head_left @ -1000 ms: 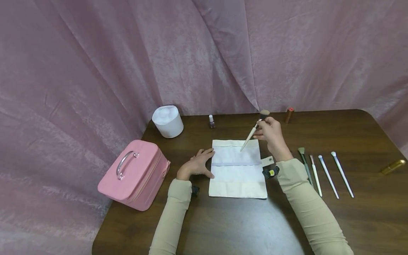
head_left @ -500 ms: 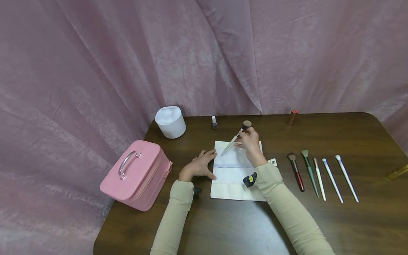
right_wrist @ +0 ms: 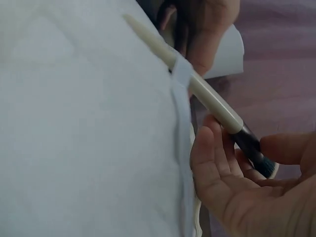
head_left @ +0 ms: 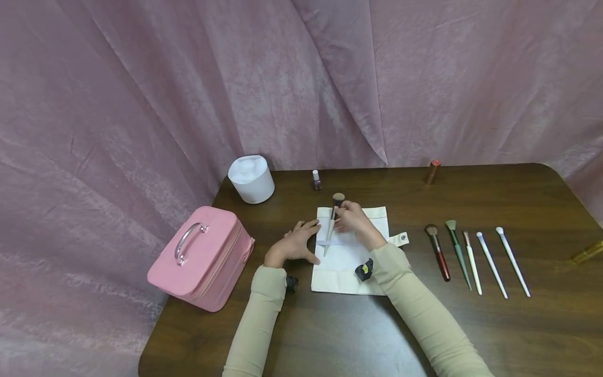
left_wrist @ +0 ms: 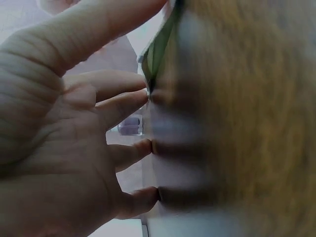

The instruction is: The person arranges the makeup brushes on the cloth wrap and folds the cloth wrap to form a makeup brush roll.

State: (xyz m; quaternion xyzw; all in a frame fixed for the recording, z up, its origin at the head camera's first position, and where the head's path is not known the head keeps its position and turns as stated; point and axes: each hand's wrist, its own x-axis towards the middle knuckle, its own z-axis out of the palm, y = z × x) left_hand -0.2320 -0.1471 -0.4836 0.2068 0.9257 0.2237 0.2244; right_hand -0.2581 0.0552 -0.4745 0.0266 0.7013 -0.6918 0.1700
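Observation:
A white cloth brush roll lies unfolded, with an elastic band across its middle. My right hand pinches a makeup brush with a cream handle near its dark ferrule, bristles pointing away from me. In the right wrist view the band passes over the brush handle, and the handle's tip sticks out beyond it. My left hand rests at the roll's left edge, fingers spread. Its fingertips touch down along the cloth edge and the tabletop in the left wrist view.
Several makeup brushes lie in a row at right, among them a red-handled brush and a green brush. A pink case stands at left. Behind are a white container, small bottle and brown tube; a gold tube lies far right.
My right hand has carried the brush left and nearer to me over the roll. The handle has gone under the elastic band. My left hand has stayed at the roll's edge.

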